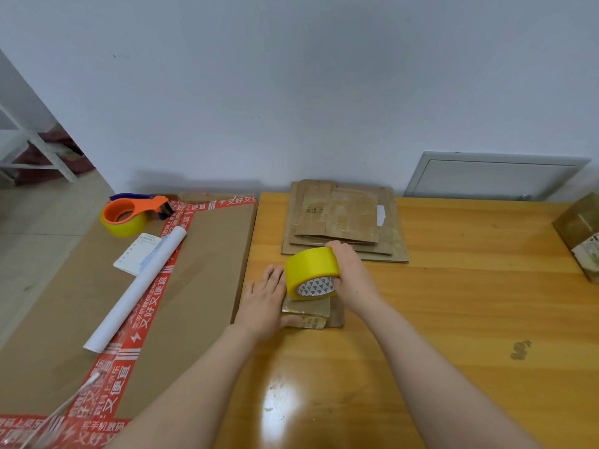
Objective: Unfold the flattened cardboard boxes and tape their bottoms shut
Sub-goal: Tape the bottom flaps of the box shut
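Yellow tape roll point(310, 270) in right hand point(351, 273) meets small cardboard box point(306, 314).

Bright, even light — glare patch on table point(278, 403); edges bowed, perhaps slightly soft.

Yellow tape roll point(310, 266) — triangle-patterned core; orange dispenser point(136, 209); brown boxes point(345, 218).

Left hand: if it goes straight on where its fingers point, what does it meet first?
Likely the yellow tape roll that the right hand holds, just beside the fingertips of the left hand; depth is unclear.
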